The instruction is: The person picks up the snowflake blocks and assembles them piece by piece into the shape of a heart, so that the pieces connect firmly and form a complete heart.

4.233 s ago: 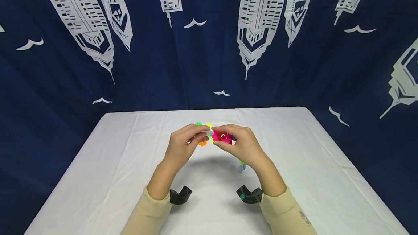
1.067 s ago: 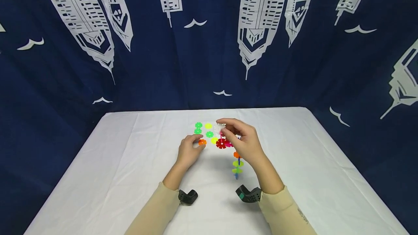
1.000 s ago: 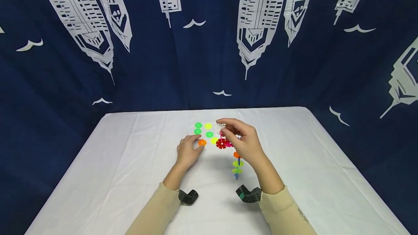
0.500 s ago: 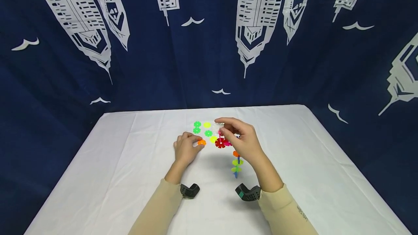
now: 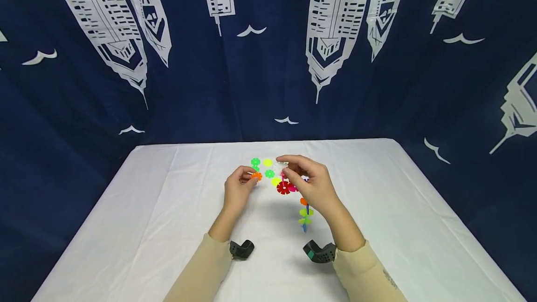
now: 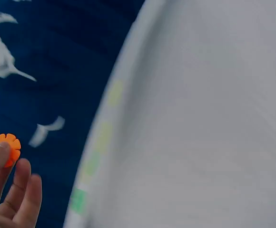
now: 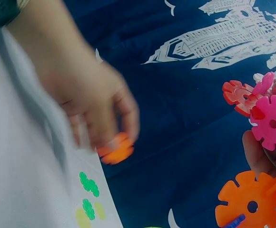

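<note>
Between its thumb and fingertips, my left hand (image 5: 236, 191) pinches an orange flower-shaped interlocking disc (image 5: 257, 176), raised off the table. The left wrist view shows the thumb lying across that orange disc (image 6: 15, 146). My right hand (image 5: 313, 184) holds a chain of joined discs with thumb and fingers. A red disc (image 5: 283, 188), a pink disc (image 7: 273, 121), a white one (image 5: 278, 168) and a second orange disc (image 7: 245, 199) belong to the chain. Its tail of yellow-green and blue discs (image 5: 305, 221) hangs below the hand. My right fingers hide part of the chain.
Several loose discs lie on the white-covered table (image 5: 176, 218) beyond and between my hands, among them a green disc (image 5: 270, 174) and a yellow disc (image 5: 267, 162). A dark blue curtain (image 5: 268, 83) with white building prints stands behind the table's far edge.
The white disc passed from my left hand onto the chain in my right. My left hand then reached down to the orange disc on the table and lifted it. The right hand barely moved lately.
</note>
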A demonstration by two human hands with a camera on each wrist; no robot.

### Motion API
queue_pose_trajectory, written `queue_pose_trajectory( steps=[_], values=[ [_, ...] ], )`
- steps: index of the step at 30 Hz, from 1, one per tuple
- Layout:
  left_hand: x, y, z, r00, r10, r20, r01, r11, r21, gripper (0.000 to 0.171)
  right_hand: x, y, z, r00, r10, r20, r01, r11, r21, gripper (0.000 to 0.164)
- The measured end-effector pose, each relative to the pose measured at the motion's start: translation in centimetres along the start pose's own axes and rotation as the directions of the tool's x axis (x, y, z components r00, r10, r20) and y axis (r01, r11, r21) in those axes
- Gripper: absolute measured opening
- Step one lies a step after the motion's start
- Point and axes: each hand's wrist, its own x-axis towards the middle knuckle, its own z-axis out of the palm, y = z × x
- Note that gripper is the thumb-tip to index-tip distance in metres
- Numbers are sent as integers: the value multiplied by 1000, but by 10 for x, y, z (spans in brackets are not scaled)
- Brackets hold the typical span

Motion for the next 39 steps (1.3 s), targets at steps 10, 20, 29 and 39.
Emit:
queue_pose_trajectory(
  steps=[10, 20, 29, 39],
  values=[
    [-22, 99, -17, 975, 134, 177, -56, 920, -387, 19, 1, 2, -3, 999, -23, -23, 23, 1000, 5, 25],
    [-35, 110, -14, 937, 333, 108, -290, 911, -292, 15, 2, -1, -3, 999, -33, -23, 34, 999, 25, 26],
    [-36, 110, -13, 868, 496, -40, -495, 853, -163, 12, 1, -5, -3, 999, -30, 19, 28, 996, 83, 25],
    [-39, 109, -10, 824, 564, -56, -561, 797, -225, 16, 0, -6, -6, 1000, 27, -8, -26, 994, 102, 24]
  ],
)
